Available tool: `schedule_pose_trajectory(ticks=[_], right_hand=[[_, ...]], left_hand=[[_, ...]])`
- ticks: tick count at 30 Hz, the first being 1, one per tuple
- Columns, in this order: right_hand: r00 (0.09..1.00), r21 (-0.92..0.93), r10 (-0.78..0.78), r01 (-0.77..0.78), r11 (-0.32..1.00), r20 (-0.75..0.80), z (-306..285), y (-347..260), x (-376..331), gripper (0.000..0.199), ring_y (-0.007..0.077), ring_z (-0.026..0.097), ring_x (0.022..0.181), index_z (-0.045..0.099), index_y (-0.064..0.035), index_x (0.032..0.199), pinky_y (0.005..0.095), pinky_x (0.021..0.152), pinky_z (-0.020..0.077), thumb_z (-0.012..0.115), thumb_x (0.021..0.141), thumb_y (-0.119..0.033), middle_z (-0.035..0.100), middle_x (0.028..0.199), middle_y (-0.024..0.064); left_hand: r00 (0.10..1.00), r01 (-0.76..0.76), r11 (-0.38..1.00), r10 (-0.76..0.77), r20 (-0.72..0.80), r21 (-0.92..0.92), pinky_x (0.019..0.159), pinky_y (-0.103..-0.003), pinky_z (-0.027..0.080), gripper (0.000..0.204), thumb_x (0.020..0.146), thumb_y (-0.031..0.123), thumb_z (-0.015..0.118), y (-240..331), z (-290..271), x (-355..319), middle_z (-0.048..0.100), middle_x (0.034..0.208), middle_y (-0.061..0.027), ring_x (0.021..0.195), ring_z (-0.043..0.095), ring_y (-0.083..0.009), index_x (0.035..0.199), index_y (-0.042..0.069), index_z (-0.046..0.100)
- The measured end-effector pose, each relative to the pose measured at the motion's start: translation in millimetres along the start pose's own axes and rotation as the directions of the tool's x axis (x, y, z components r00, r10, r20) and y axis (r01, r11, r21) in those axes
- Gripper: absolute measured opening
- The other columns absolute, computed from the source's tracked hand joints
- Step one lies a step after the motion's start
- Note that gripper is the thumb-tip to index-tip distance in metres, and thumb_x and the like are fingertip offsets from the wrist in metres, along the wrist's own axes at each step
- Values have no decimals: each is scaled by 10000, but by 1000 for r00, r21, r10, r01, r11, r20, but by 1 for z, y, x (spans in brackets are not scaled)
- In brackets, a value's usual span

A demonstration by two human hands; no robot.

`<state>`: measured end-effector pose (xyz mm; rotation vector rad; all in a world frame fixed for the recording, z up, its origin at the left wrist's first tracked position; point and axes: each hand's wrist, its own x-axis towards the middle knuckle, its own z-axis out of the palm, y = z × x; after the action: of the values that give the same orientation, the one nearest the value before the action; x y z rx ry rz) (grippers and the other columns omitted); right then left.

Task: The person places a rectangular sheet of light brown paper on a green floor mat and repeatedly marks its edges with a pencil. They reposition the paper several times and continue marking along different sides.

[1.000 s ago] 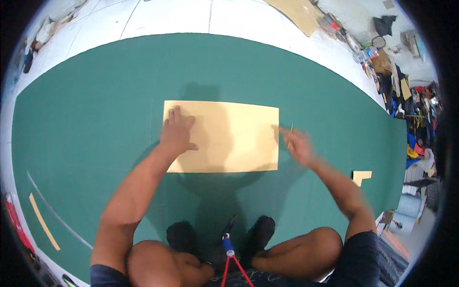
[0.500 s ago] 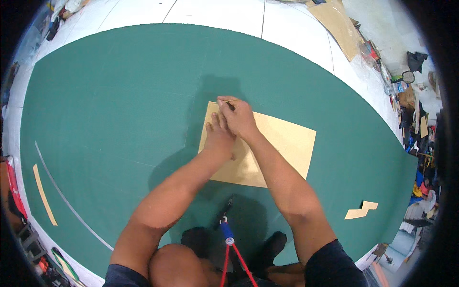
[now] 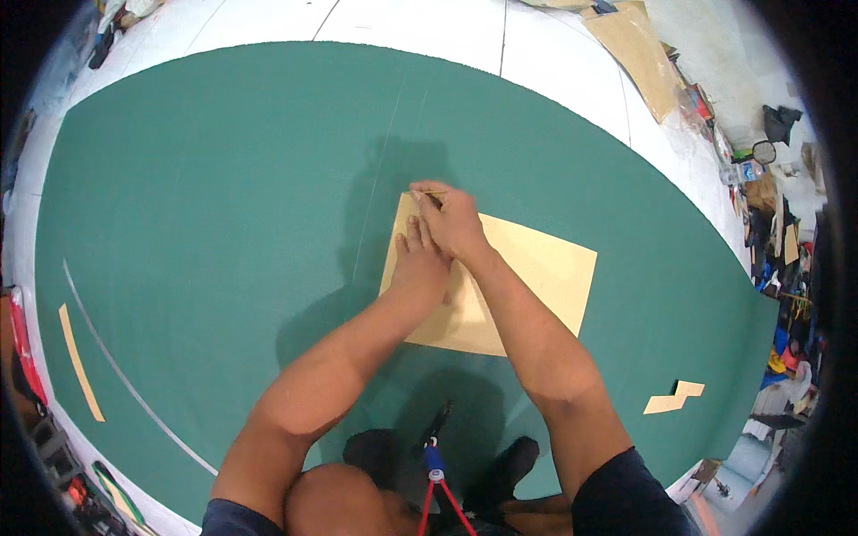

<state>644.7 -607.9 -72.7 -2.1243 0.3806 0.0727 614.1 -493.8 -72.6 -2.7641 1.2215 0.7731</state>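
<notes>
A rectangular tan sheet (image 3: 536, 268), like thin cardboard, lies on a green mat (image 3: 223, 179). My left hand (image 3: 420, 266) rests flat on the sheet's left part with its fingers stretched out. Just beyond it, at the far left corner of the sheet, my right hand (image 3: 453, 217) is closed in a pinch. Something small and dark shows between its fingers, but its kind is hidden. My two hands touch or overlap near the right wrist; which, I cannot tell.
A narrow tan strip (image 3: 81, 362) and a long, thin grey strip (image 3: 134, 384) lie at the left. Small tan offcuts (image 3: 666, 404) lie at the right. A red cord with a blue end (image 3: 433, 458) hangs before me. Clutter and a large tan sheet (image 3: 636, 54) stand beyond the mat.
The view has shifted slightly, so the sheet and both hands appear a little farther right. My hands keep nearly the same places on the sheet.
</notes>
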Motion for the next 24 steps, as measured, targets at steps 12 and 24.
schedule_pose_trajectory(ticks=[12,24], right_hand=[[979,-136,-175,160,978,-106,-16,22,-14,276,335,696,813,717,-27,1180,406,779,556,600,1020,-221,739,959,189],[968,-181,-25,-21,983,-250,-70,56,-57,244,407,708,958,706,-7,1146,458,842,560,585,1008,-168,726,1045,235]], left_hand=[[1000,2,1000,-1,30,-27,1206,-591,326,1138,711,427,914,3,-12,-3,165,1626,-395,1518,221,-556,1587,16,314],[1000,19,995,-18,12,-99,1184,-619,341,1165,657,421,952,3,-18,-3,130,1625,-400,1511,194,-587,1615,241,315]])
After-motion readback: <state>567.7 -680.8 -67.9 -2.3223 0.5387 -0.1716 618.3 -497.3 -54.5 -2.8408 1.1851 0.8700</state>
